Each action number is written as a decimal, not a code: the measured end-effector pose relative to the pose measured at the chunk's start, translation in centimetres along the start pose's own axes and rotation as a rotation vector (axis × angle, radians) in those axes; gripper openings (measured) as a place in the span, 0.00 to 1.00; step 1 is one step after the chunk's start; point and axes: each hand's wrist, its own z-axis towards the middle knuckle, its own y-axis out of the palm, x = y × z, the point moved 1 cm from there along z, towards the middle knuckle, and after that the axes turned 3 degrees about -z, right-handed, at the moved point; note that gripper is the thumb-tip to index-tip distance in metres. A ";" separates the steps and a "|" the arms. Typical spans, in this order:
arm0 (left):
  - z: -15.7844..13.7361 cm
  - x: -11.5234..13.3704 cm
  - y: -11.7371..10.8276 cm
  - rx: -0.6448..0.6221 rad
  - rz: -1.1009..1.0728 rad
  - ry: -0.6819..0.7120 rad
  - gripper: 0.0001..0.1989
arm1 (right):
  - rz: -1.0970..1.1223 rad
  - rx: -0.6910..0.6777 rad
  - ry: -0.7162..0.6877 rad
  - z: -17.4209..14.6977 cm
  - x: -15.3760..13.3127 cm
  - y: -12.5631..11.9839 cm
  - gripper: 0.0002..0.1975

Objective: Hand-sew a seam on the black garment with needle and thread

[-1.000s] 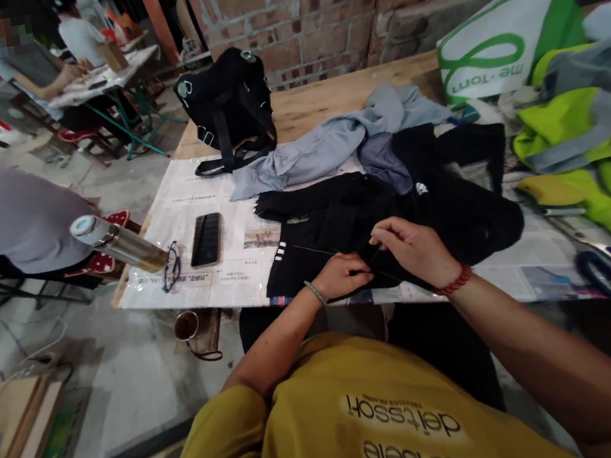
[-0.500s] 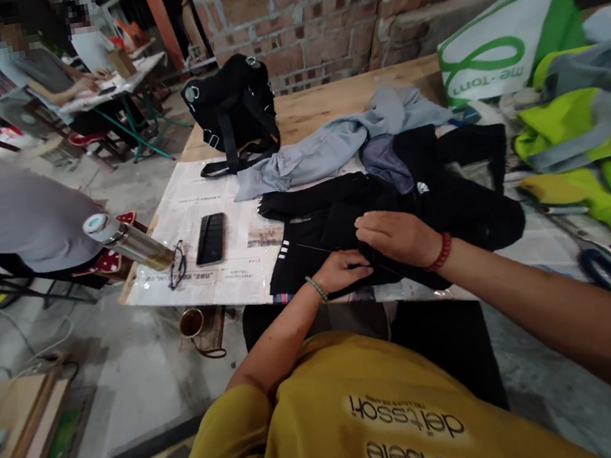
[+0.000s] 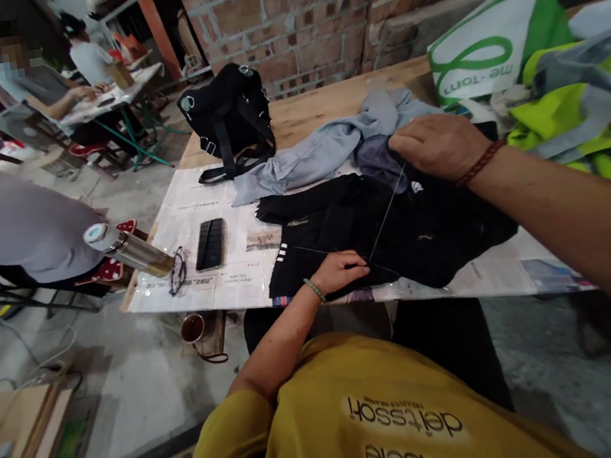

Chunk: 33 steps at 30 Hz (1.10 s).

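A black garment (image 3: pixel 332 217) with small white stripes at its left end lies spread along the table's near edge. My left hand (image 3: pixel 343 269), a green bead bracelet at its wrist, rests on the garment with its fingers closed on the cloth. Up and to the right, my right hand (image 3: pixel 439 144) is raised above the fabric, its fingers pinched. A pale thread (image 3: pixel 388 210) runs taut from those fingers down to the cloth beside my left fingertips. Whether a needle is in the pinch cannot be seen.
Grey cloth (image 3: pixel 306 154) and a black bag (image 3: pixel 229 122) lie beyond the garment. On the left are a phone (image 3: pixel 210 245), glasses (image 3: pixel 178 271) and a bottle (image 3: pixel 128 249). Yellow-green clothes (image 3: pixel 568 109) and a white-green bag (image 3: pixel 491 52) are at right. A person (image 3: pixel 12 227) sits left.
My right hand has moved up and right, away from my left hand, drawing the thread taut. My left hand has stayed on the garment.
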 end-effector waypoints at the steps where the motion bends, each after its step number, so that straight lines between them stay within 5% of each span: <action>1: 0.0 0.0 0.0 0.004 0.000 -0.001 0.09 | -0.037 -0.036 -0.027 0.2 0.4 -0.1 0.17; 11: 0.1 -0.6 0.1 0.002 -0.006 0.015 0.09 | -0.375 -0.123 0.039 0.9 4.0 -1.2 0.12; 18: 0.2 -0.4 0.1 0.004 -0.005 0.029 0.08 | -0.353 -0.188 0.190 1.3 4.6 -2.1 0.14; 22: 0.1 -0.4 0.1 0.003 0.013 0.039 0.08 | 0.025 0.027 0.301 0.8 -0.2 -2.3 0.10; 25: 0.1 -0.6 0.3 0.022 0.048 0.045 0.07 | 0.633 0.173 0.527 -0.9 -6.0 -2.2 0.10; 28: 0.1 -0.6 0.5 0.052 0.105 0.053 0.06 | 1.032 0.000 0.671 -4.1 -11.5 -1.1 0.12; 33: -0.5 -0.1 0.1 0.083 0.122 0.104 0.06 | 1.071 -0.082 0.775 -10.3 -14.5 2.9 0.14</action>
